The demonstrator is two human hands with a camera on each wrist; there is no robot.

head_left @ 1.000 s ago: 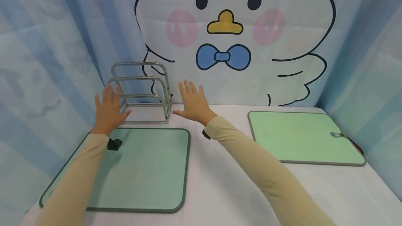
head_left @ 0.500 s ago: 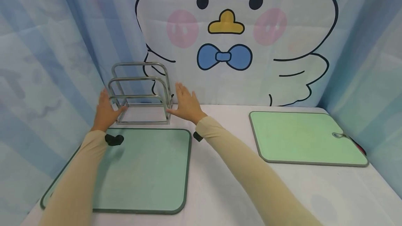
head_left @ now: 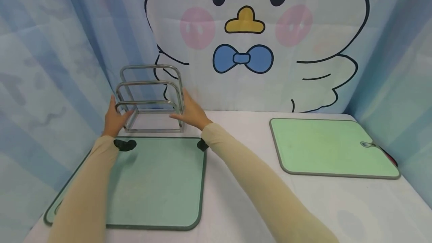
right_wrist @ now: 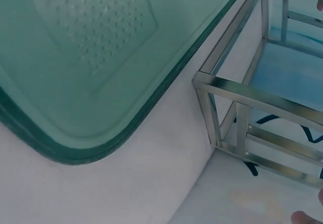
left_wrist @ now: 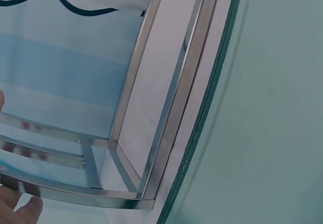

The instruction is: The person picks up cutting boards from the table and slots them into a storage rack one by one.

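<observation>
Metal rack (head_left: 148, 83) between empty, spread hands (head_left: 114, 118) (head_left: 193, 112); only right wrist view shows board bumps (right_wrist: 108, 27).

Rack (head_left: 148, 83) far left, before the curtain (head_left: 243, 91)
Nearer you lies the left board (head_left: 155, 183); well apart, the right board (head_left: 330, 147).

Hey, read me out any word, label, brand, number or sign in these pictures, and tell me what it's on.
None: I can't read any text in the three views.
The metal rack and both cutting boards, darker green and lighter green, show no legible marking.
The cartoon bird backdrop carries only a drawing.
The bumpy patch on the darker board shows raised texture, not letters.
</observation>
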